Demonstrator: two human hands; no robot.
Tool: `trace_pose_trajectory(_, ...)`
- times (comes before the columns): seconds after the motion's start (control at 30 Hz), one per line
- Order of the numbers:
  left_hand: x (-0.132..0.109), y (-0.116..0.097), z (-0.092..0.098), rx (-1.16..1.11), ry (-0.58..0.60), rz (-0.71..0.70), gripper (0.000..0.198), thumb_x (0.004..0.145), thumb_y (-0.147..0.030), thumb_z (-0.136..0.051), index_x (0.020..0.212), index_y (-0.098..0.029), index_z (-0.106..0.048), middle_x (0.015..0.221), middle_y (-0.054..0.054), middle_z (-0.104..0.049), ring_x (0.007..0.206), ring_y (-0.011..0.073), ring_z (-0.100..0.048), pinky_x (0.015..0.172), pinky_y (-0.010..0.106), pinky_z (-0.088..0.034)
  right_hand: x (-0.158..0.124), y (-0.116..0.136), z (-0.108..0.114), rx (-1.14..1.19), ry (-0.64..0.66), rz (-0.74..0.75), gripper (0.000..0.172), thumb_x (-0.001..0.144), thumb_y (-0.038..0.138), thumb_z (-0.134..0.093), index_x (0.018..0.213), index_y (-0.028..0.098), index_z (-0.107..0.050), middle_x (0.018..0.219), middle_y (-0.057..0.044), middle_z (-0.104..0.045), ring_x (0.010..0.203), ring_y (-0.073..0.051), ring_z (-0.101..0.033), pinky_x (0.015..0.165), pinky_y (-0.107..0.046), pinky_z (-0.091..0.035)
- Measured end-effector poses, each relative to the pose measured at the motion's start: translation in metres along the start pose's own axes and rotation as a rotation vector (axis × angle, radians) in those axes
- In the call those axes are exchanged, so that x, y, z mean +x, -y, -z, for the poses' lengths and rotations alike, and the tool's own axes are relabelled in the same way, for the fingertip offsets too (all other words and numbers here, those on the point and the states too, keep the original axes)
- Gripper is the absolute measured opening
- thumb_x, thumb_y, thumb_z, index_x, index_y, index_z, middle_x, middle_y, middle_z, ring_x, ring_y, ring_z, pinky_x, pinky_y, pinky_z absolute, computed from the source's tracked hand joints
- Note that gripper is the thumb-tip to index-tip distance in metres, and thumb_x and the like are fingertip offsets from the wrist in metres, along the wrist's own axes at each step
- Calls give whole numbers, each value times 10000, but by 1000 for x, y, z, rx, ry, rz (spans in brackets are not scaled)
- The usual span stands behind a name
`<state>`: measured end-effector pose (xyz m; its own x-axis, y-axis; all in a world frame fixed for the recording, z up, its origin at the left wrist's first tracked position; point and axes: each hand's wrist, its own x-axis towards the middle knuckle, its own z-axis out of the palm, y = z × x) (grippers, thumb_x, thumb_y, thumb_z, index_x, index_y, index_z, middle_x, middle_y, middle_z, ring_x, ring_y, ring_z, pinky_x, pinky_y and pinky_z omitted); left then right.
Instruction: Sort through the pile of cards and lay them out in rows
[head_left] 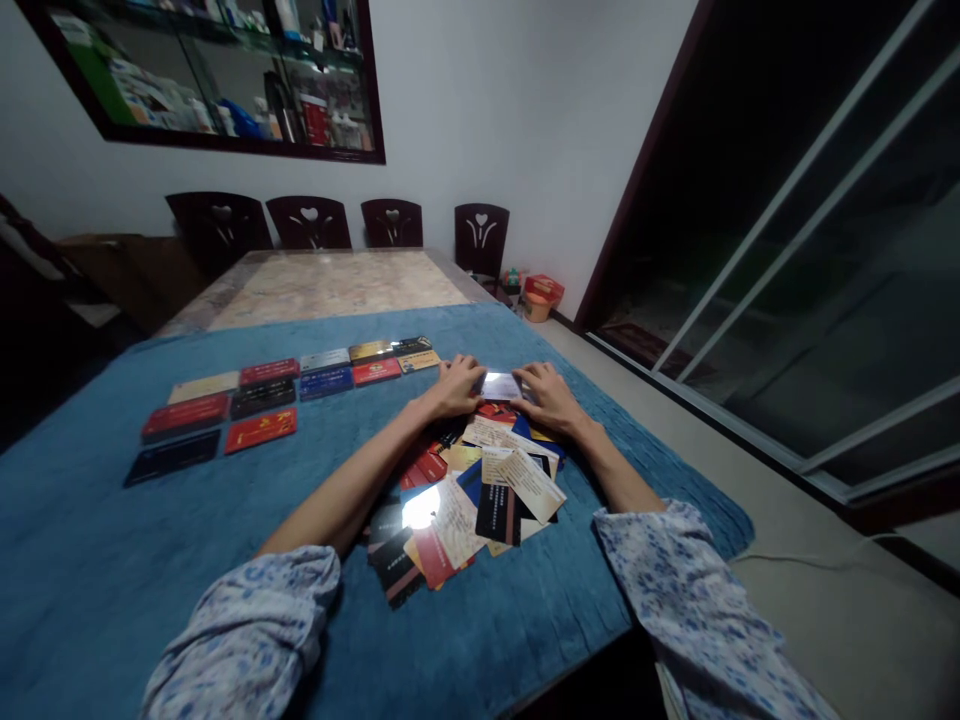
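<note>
sleeves (690,600) | hands (551,400) hold pale card (501,387) by edges | cloth (225,510) leaves room leftward

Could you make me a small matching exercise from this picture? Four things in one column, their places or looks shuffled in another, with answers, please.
Column one:
1. Pale card
2. Heap of loose cards
3. Cloth
4. Chairs

Column two:
A. Dark, with heart-shaped cut-outs in the backs
B. Overlapping one another between the person's forearms
C. Between the left hand and the right hand
D. Blue, covering part of the table

Right pairs: 1-C, 2-B, 3-D, 4-A.
</note>
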<state>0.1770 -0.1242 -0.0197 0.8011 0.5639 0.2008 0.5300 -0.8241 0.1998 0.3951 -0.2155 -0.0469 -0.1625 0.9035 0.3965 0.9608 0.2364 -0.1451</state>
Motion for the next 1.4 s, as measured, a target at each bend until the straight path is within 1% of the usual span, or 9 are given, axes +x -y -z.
trace_pose_trajectory(0.1,-1,-1,3,11,15,-2,392,807,-226,-669,1194,-181,-636,1305,146,-561,1244,339,-445,1023,530,-350,0,0,1,2,12,1,503,900,432,-641,1335,180,-618,1256,-162,-615,1131,-321,-491,907,-457,-454)
trace_pose_trajectory(0.4,0,0,12,40,79,-2,358,774,-204,-659,1131,-192,-652,1249,144,-570,1206,343,-457,987,520,-365,1,2,6,-5,11,47,481,914,488,-617,1304,208,-657,1209,-153,-633,1095,-312,-499,886,-442,-453)
trace_pose_trajectory(0.53,-2,2,18,21,77,-4,332,766,-247,-696,1095,-203,-673,1216,133,-583,1183,350,-467,985,519,-369,2,4,7,-18,17,59,494,917,494,-615,1318,209,-656,1217,-157,-632,1100,-317,-500,884,-443,-457)
trace_pose_trajectory(0.67,-5,6,22,45,85,-21,322,780,-303,-696,1084,-196,-685,1208,128,-592,1159,331,-468,977,485,-377,4,6,7,-17,17,71,493,916,495,-614,1327,226,-655,1209,-148,-629,1098,-311,-506,892,-444,-459)
trace_pose_trajectory(0.8,-14,8,25,56,98,0,312,801,-330,-694,1082,-195,-689,1214,129,-591,1176,328,-474,975,463,-384,7,11,8,13,43,96,508,901,480,-641,1342,228,-652,1171,-137,-642,1068,-293,-519,898,-432,-456)
trace_pose_trajectory(1.0,-30,17,28,2,97,36,309,810,-344,-697,1084,-201,-686,1211,116,-588,1203,331,-488,1001,477,-379,16,20,9,61,75,155,539,897,481,-655,1346,182,-658,1161,-143,-657,1061,-282,-519,916,-410,-444)
trace_pose_trajectory(1.17,-42,24,30,-7,89,47,285,808,-356,-706,1049,-206,-685,1194,113,-586,1215,336,-484,1006,483,-386,22,28,8,91,105,201,515,893,506,-665,1319,217,-678,1166,-143,-668,1063,-290,-535,909,-427,-455)
trace_pose_trajectory(1.3,-52,29,31,-23,85,73,291,792,-347,-730,1047,-213,-688,1199,111,-594,1228,343,-479,1008,477,-390,29,36,6,68,142,239,494,892,512,-672,1282,209,-689,1219,-151,-658,1084,-296,-531,909,-424,-454)
trace_pose_trajectory(1.4,-61,33,33,-5,84,74,299,803,-339,-716,1070,-209,-680,1213,118,-592,1230,343,-474,1005,484,-387,37,42,6,25,188,267,495,885,510,-685,1254,181,-693,1182,-151,-662,1058,-287,-526,890,-398,-440)
